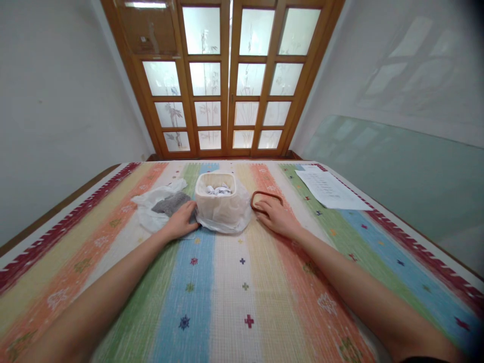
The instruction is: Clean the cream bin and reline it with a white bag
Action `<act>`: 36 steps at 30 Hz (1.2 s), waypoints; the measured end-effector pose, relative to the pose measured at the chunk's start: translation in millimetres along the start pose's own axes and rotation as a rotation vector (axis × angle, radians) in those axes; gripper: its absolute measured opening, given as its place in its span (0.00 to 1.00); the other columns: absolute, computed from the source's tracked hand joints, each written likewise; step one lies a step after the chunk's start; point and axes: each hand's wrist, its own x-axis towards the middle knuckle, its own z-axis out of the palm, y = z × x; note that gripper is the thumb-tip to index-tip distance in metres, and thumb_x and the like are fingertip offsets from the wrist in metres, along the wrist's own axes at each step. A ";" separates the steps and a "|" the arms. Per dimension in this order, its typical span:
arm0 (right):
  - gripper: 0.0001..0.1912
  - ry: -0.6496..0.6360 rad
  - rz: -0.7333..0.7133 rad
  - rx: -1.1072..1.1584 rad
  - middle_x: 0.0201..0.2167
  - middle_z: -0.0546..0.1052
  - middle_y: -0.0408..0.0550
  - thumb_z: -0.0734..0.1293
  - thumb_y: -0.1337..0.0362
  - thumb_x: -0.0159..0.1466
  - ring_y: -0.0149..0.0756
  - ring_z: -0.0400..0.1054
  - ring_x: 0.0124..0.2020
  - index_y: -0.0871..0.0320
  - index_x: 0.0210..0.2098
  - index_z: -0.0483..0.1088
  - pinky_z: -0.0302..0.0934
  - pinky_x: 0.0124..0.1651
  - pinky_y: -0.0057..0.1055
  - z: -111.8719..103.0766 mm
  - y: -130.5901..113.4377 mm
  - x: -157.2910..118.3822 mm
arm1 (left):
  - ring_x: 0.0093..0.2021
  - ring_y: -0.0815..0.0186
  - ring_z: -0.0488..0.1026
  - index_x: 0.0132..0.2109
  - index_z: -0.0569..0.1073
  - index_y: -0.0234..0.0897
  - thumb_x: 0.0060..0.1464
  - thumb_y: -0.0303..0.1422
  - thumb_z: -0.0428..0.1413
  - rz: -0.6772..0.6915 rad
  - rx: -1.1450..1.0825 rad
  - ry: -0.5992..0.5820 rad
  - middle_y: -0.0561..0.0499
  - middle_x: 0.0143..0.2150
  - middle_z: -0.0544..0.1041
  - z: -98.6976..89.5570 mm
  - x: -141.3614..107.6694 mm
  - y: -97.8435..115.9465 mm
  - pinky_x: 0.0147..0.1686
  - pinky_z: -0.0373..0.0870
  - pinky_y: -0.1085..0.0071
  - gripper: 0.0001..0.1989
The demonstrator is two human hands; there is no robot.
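A cream-coloured small bin (215, 202) stands upright in the middle of the table, with crumpled white paper (219, 190) inside and a thin clear plastic bag (242, 214) around its outside. My left hand (182, 220) lies just left of the bin, fingers loosely extended, by a grey cloth (172, 203). That cloth lies on a white plastic bag (145, 204). To the right of the bin, my right hand (278, 216) rests palm down with its fingers spread over the near side of a brown rounded rectangular rim (269, 193). Neither hand visibly grips anything.
A striped tablecloth (230, 302) covers the table. White printed sheets (328, 187) lie at its right side. Beyond the far edge are wooden glazed doors (230, 80); a pale green panel (408, 171) leans along the right wall.
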 end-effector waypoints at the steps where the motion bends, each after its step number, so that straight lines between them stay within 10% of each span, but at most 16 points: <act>1: 0.24 -0.014 -0.026 -0.003 0.62 0.71 0.58 0.67 0.59 0.70 0.51 0.65 0.64 0.56 0.63 0.69 0.59 0.67 0.46 2.1 -4.7 5.0 | 0.59 0.48 0.72 0.59 0.72 0.36 0.55 0.34 0.61 -0.016 0.034 0.024 0.38 0.58 0.73 3.2 2.1 0.5 0.61 0.70 0.51 0.24; 12: 0.10 0.019 -0.090 0.016 0.51 0.76 0.56 0.65 0.66 0.69 0.48 0.69 0.55 0.56 0.46 0.79 0.63 0.58 0.43 28.6 -20.9 45.6 | 0.43 0.58 0.73 0.42 0.78 0.38 0.59 0.32 0.55 -0.088 -0.004 0.209 0.46 0.44 0.75 -12.0 -0.5 -6.2 0.45 0.69 0.63 0.08; 20: 0.11 0.445 0.087 0.482 0.45 0.76 0.52 0.60 0.64 0.71 0.43 0.72 0.46 0.54 0.47 0.72 0.68 0.52 0.42 17.2 -32.3 56.7 | 0.30 0.69 0.71 0.33 0.71 0.38 0.50 0.41 0.66 -0.300 -0.770 0.477 0.53 0.36 0.76 -37.4 6.4 3.4 0.30 0.72 0.73 0.14; 26: 0.12 0.524 0.235 1.013 0.55 0.76 0.49 0.62 0.53 0.72 0.41 0.74 0.51 0.52 0.49 0.70 0.74 0.53 0.42 10.2 -29.0 54.8 | 0.37 0.65 0.77 0.43 0.77 0.39 0.50 0.46 0.68 -0.351 -1.000 0.691 0.52 0.41 0.79 -41.2 17.2 7.8 0.37 0.78 0.70 0.19; 36: 0.08 0.631 -0.092 0.450 0.56 0.77 0.54 0.66 0.70 0.60 0.52 0.66 0.67 0.52 0.36 0.64 0.62 0.67 0.57 -27.8 -23.7 54.6 | 0.45 0.65 0.79 0.41 0.78 0.38 0.52 0.42 0.68 -0.175 -1.020 0.923 0.51 0.42 0.82 -56.1 47.3 6.2 0.53 0.73 0.68 0.15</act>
